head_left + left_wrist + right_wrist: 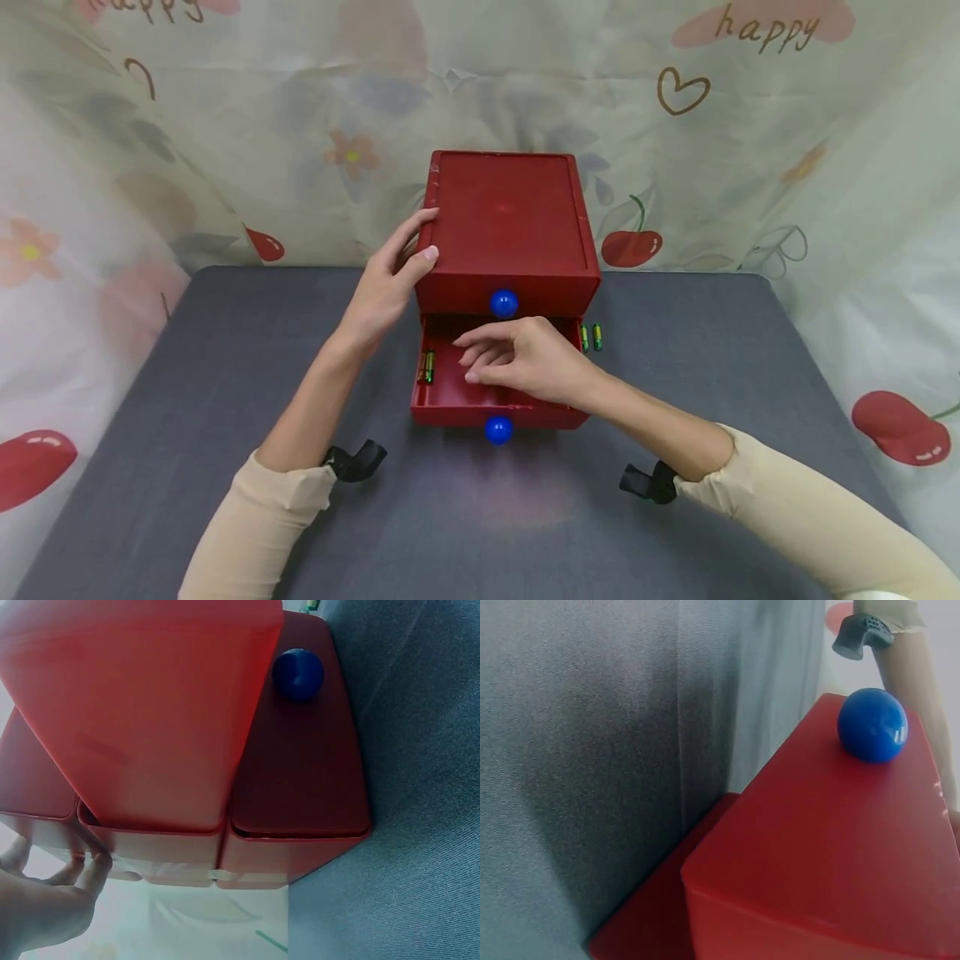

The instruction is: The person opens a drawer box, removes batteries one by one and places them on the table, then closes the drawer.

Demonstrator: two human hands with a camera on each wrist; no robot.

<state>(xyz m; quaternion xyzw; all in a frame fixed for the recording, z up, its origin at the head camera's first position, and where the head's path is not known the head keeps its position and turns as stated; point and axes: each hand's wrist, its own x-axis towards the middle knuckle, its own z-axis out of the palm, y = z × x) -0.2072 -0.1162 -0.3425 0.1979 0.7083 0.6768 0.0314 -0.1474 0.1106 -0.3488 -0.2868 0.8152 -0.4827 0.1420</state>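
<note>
facing the person, open drawer [457, 392]

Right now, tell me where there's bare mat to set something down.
Bare mat left of the box, right past the batteries, and in front between the forearms. The open drawer is crowded: right hand and a battery.

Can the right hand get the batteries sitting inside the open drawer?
Probably yes. The right hand hovers over the open lower drawer, and the batteries lie uncovered at the drawer's left side, with nothing between them and the fingers.
</note>
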